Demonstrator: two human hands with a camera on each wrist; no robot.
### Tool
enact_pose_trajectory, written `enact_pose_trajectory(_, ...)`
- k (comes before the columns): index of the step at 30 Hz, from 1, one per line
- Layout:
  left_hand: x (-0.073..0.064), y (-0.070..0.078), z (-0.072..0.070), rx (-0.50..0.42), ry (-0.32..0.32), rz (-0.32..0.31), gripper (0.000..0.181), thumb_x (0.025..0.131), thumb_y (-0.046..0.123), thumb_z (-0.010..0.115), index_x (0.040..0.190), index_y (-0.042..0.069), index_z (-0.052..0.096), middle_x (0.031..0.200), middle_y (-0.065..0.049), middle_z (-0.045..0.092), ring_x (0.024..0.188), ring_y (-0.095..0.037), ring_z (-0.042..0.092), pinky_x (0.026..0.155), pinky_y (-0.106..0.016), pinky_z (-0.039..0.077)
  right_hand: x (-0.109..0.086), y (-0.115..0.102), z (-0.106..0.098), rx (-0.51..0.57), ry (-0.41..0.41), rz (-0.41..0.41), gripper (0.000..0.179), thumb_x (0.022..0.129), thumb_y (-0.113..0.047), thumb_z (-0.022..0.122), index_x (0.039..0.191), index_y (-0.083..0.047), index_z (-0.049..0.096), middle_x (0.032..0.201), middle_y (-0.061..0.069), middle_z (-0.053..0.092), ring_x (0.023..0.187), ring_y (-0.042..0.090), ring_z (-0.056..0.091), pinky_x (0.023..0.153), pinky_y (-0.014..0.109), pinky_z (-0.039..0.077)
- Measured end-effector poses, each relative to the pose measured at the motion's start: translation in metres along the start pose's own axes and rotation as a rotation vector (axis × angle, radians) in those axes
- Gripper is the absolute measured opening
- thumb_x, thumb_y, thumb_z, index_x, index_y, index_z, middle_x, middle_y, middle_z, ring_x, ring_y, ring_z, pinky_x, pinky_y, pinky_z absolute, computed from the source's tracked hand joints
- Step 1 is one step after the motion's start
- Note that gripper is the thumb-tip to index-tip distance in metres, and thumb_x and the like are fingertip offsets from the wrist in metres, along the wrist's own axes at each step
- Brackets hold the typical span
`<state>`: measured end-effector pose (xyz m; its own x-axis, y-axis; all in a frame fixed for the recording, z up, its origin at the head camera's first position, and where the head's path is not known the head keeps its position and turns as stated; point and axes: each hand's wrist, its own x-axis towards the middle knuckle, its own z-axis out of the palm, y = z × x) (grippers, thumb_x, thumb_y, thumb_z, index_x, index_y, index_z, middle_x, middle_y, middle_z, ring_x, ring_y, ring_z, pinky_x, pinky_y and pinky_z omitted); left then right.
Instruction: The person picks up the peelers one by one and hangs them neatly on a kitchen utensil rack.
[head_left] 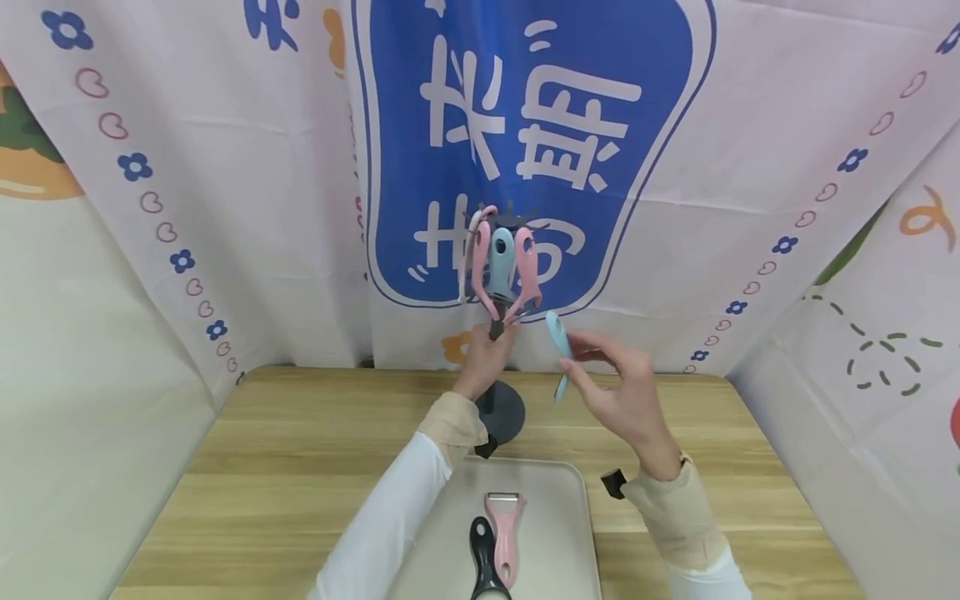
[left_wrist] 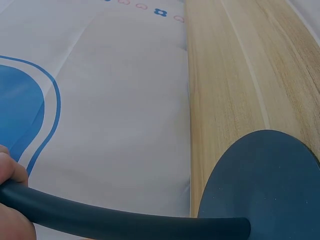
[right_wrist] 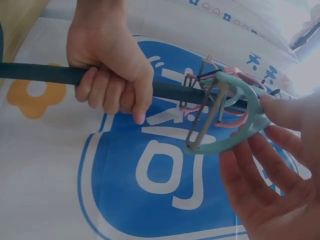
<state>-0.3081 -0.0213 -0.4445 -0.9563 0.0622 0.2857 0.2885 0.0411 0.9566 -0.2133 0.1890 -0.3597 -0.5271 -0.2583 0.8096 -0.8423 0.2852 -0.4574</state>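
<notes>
My left hand (head_left: 484, 360) grips the pole (left_wrist: 125, 221) of a dark stand, its fingers curled round it in the right wrist view. Peelers hang from hooks at the stand's top: a light blue peeler (head_left: 501, 265) between two pink peelers, with a whitish one at the left. My right hand (head_left: 624, 390) pinches another light blue peeler (head_left: 557, 333) between thumb and fingers, to the right of the stand and apart from it. In the right wrist view, this held peeler (right_wrist: 240, 141) shows a Y-shaped frame with a metal blade across it.
The stand's round base (head_left: 510, 415) rests on the wooden table (head_left: 315, 467). In front of it lies a beige tray (head_left: 558, 500) with a pink peeler (head_left: 507, 537) and a black peeler (head_left: 482, 546). A printed cloth (head_left: 300, 208) hangs behind.
</notes>
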Motion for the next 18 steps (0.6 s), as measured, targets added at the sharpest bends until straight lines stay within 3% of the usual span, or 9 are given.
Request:
enact_pose_trajectory(10, 0.0, 0.001, 0.002, 0.005, 0.002, -0.002, 0.052, 0.109, 0.029, 0.058, 0.061, 0.015, 0.043, 0.052, 0.007, 0.037, 0.045, -0.011, 0.032, 0.045, -0.029, 0.026, 0.025, -0.003, 0.0, 0.004, 0.13, -0.054, 0.042, 0.082, 0.014, 0.083, 0.122, 0.001, 0.078, 0.108, 0.016, 0.081, 0.092, 0.013, 0.076, 0.086, 0.025, 0.061)
enact_pose_trajectory(18, 0.0, 0.002, 0.002, 0.006, 0.0, 0.003, 0.053, 0.109, 0.031, 0.059, 0.061, 0.014, 0.043, 0.053, 0.008, 0.035, 0.045, -0.01, 0.03, 0.045, -0.028, 0.026, 0.042, -0.005, 0.003, 0.059, 0.23, -0.017, 0.039, 0.083, 0.017, 0.08, 0.12, 0.002, 0.078, 0.109, 0.023, 0.079, 0.097, 0.007, 0.076, 0.088, 0.023, 0.061)
